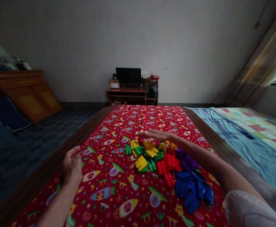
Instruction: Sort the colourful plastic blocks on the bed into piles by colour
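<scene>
My right hand (155, 135) is stretched out flat, fingers straight, at the far side of a pile of coloured plastic toy pieces, holding nothing that I can see. Nearest to it are yellow pieces (150, 148) and green pieces (151, 165). Red pieces (168, 165), purple pieces (187, 160) and blue pieces (193, 189) spread toward the near right under and beside my right forearm. Away from the pile, my left hand (73, 162) rests at the table's left side, fingers loosely bent. A thin red gap shows between its thumb and fingers, with no held thing visible.
A red patterned cloth (109, 186) covers the table, leaving dark wooden edges (90, 126). To the right is a bed (237, 138) with blue and checked covers. A desk with a monitor (128, 75) stands by the far wall; a wooden cabinet (31, 97) is at left.
</scene>
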Available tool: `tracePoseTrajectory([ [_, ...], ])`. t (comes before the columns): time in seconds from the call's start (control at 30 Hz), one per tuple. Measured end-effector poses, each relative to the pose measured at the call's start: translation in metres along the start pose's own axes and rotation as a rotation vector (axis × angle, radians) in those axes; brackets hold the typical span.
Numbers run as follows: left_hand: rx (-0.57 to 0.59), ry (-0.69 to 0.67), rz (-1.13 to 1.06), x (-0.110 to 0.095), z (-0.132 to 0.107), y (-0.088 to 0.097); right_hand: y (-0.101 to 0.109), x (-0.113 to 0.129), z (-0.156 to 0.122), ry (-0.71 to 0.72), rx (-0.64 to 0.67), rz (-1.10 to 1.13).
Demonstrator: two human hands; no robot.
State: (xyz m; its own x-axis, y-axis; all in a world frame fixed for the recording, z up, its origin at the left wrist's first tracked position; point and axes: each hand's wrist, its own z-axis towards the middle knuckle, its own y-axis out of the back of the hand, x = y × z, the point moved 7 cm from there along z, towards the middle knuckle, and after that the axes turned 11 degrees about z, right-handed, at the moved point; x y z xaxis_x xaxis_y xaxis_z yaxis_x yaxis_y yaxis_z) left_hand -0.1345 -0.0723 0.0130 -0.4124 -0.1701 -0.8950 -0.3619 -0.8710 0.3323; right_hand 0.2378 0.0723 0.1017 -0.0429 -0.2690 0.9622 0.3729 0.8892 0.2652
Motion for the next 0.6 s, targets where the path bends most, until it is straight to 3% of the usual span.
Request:
tracePoseTrajectory([
  [0.07,0.047,0.046,-0.02,-0.002,-0.002,-0.002,0.028,0.01,-0.037,0.033,-0.273,0.003],
  [0.13,0.159,-0.049,0.019,-0.017,-0.008,-0.008,0.066,0.002,-0.095,-0.013,-0.683,-0.084],
  [0.27,0.498,-0.385,0.156,-0.068,-0.054,-0.046,0.091,-0.041,-0.199,-0.145,-1.011,-0.153],
  [0.33,0.666,-0.506,0.206,-0.093,-0.089,-0.076,0.084,-0.056,-0.22,-0.187,-1.063,-0.192],
  [0.4,0.787,-0.617,0.223,-0.118,-0.125,-0.106,0.069,-0.059,-0.211,-0.18,-1.026,-0.193],
  [0.47,0.844,-0.714,0.227,-0.14,-0.155,-0.13,0.054,-0.053,-0.182,-0.148,-0.94,-0.166],
  [0.53,0.849,-0.784,0.272,-0.155,-0.174,-0.143,0.04,-0.043,-0.143,-0.126,-0.853,-0.148],
  [0.6,0.867,-0.825,0.292,-0.163,-0.184,-0.145,0.026,-0.033,-0.105,-0.103,-0.77,-0.097],
])
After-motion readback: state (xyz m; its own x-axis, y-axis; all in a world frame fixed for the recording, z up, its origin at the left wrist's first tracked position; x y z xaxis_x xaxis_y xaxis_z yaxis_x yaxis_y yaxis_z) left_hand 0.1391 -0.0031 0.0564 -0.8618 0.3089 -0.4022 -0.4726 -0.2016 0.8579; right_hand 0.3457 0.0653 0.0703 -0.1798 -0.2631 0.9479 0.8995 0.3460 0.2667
